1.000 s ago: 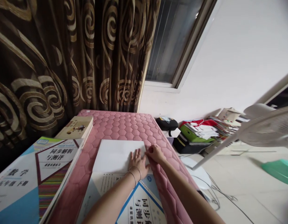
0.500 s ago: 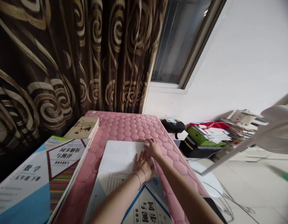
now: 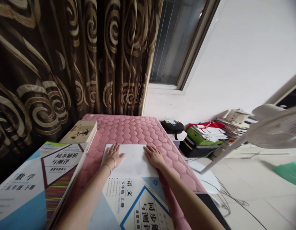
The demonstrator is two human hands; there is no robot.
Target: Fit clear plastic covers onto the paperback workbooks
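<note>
A white sheet of paper [image 3: 132,161] lies at the far end of a blue and white workbook [image 3: 136,198], which rests on the pink quilted mat. My left hand [image 3: 114,156] lies on the sheet's left part, fingers stretched forward and thumb out to the side. On the sheet's right edge lies my right hand [image 3: 153,155], palm down with the fingers extended. Neither hand grips anything. Whether the sheet is loose or joined to the workbook, I cannot tell.
At left, a math workbook [image 3: 23,195] lies beside a thick beige book [image 3: 79,131]. The pink quilted mat [image 3: 128,127] reaches toward a patterned curtain [image 3: 90,57]. Right of it are a black case [image 3: 172,126], piled papers [image 3: 209,132], a white fan [image 3: 277,127] and cables on the floor.
My left hand has moved from the sheet's right side across to its left side. My right hand has shifted slightly and now lies flatter. The view has turned a little to the right.
</note>
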